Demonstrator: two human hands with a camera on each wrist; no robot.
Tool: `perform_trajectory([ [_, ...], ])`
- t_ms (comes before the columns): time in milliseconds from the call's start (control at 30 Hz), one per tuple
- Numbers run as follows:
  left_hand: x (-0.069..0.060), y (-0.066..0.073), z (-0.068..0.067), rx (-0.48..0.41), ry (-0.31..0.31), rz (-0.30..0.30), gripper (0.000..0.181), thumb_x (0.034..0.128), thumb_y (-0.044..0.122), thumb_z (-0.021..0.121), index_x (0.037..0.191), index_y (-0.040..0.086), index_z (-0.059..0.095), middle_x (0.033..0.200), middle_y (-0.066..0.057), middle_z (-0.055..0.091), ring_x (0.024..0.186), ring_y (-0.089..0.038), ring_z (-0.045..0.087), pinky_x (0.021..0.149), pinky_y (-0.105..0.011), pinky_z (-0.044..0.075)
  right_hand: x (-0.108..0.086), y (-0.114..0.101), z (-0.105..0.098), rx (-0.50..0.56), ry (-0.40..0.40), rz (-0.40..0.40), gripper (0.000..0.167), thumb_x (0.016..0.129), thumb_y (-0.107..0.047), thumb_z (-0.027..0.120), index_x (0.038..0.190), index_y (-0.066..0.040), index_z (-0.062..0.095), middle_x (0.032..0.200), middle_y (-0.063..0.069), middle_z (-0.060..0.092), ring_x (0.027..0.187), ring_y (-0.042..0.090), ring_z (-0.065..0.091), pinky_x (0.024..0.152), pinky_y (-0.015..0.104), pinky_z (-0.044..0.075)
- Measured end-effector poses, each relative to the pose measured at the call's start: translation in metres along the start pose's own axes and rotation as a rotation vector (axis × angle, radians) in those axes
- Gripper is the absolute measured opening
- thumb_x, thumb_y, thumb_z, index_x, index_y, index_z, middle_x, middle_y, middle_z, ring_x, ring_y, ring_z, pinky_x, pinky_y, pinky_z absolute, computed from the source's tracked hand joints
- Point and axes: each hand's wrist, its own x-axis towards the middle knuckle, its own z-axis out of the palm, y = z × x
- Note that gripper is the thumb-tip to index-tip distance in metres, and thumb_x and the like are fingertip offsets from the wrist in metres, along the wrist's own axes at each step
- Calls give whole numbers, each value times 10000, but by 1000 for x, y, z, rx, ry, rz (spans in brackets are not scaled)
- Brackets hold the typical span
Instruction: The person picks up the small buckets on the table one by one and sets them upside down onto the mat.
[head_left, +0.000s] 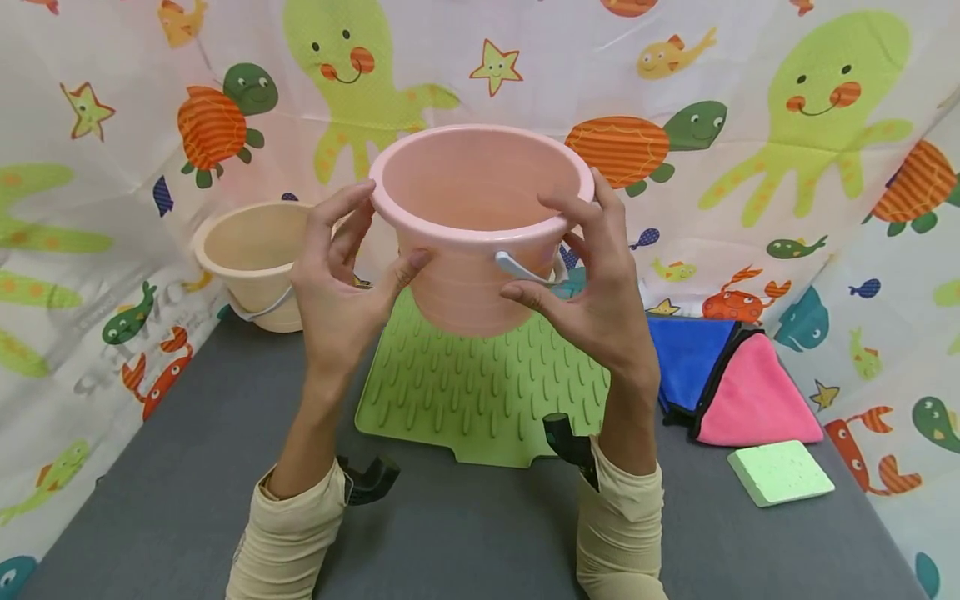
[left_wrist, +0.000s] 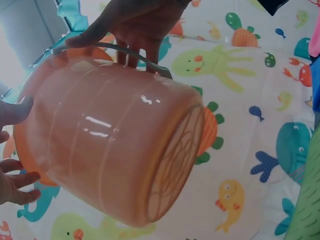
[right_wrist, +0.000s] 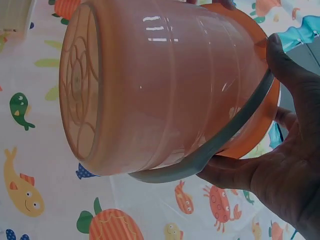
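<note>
Both hands hold a pink bucket (head_left: 472, 283) upright in the air above a green ribbed mat (head_left: 450, 392). My left hand (head_left: 337, 292) grips its left side, fingers at the rim and thumb on the wall. On the right side my right hand (head_left: 600, 292) pinches the rim, its thumb near the grey handle (head_left: 525, 271), which hangs down against the wall. The left wrist view shows the bucket's side and ringed base (left_wrist: 177, 160). In the right wrist view the handle (right_wrist: 215, 145) runs along the bucket (right_wrist: 150, 90) beside my right hand (right_wrist: 285, 150).
A cream bucket (head_left: 258, 292) with its own handle stands at the back left of the grey table (head_left: 465, 533). Folded blue and pink cloths (head_left: 757, 400) lie to the right of the mat, with a pale green sponge (head_left: 780, 473) in front. A patterned curtain (head_left: 525, 50) hangs behind.
</note>
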Motion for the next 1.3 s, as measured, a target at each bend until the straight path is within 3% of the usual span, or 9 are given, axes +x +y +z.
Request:
perform_trajectory([
  [167,-2,-1,4,-34,-14,2,777,796,106,917,1430,-67,503,1464,-100,501,1445,-342,527,1181,-433,482,-1,-1,0,114,65,-1,767,854,-387,868,1355,79,522,1639,249,298,1453,420,411,1117,411,539],
  [367,3,-5,-6,-116,-7,-69,1028,742,345,946,1538,22,381,1450,-110,443,1359,-362,543,1079,-394,561,-2,-4,-2,226,84,13,832,830,-447,877,1326,117,516,1638,215,340,1447,422,435,1129,474,527],
  [500,4,-10,-12,-90,-94,-199,1107,736,522,909,1601,144,329,1465,-99,463,1370,-329,542,1089,-402,546,-2,-4,-4,278,88,25,866,821,-451,883,1320,143,496,1625,227,359,1441,428,442,1137,468,522],
  [633,4,-15,-13,-63,-224,-289,1239,729,640,864,1663,259,144,1574,-108,429,1453,-345,493,1138,-555,463,-4,-3,-3,299,100,43,895,817,-457,883,1336,152,480,1636,208,338,1461,419,436,1147,435,517],
  [767,4,-18,-11,-38,-298,-292,1379,708,652,870,1670,266,-39,1666,-91,368,1545,-288,405,1150,-616,387,-3,-2,0,307,115,51,903,804,-440,892,1329,164,473,1641,185,289,1482,412,419,1166,452,491],
  [867,4,-19,-9,-54,-310,-301,1362,689,629,891,1641,226,6,1661,-96,391,1519,-248,436,1158,-578,411,-2,-1,3,318,132,62,904,795,-437,899,1320,164,474,1638,161,262,1476,418,419,1166,439,490],
  [1000,5,-19,-10,-61,-305,-381,1314,658,652,890,1597,209,84,1613,-101,435,1438,-224,504,1161,-548,434,1,-1,9,307,169,80,912,802,-467,890,1335,141,470,1654,112,210,1458,422,431,1154,417,506],
  [1100,5,-20,-14,-23,-349,-426,1324,660,670,880,1622,239,79,1635,-64,403,1454,-213,485,1178,-571,420,3,0,14,290,199,74,916,806,-482,885,1338,136,466,1644,109,197,1441,424,445,1144,424,515],
  [1300,4,-22,-15,6,-394,-399,1309,701,504,941,1666,366,67,1673,-9,326,1510,-236,420,1122,-606,477,4,2,17,329,259,45,987,784,-472,907,1390,116,394,1619,122,234,1430,444,461,1175,448,487],
])
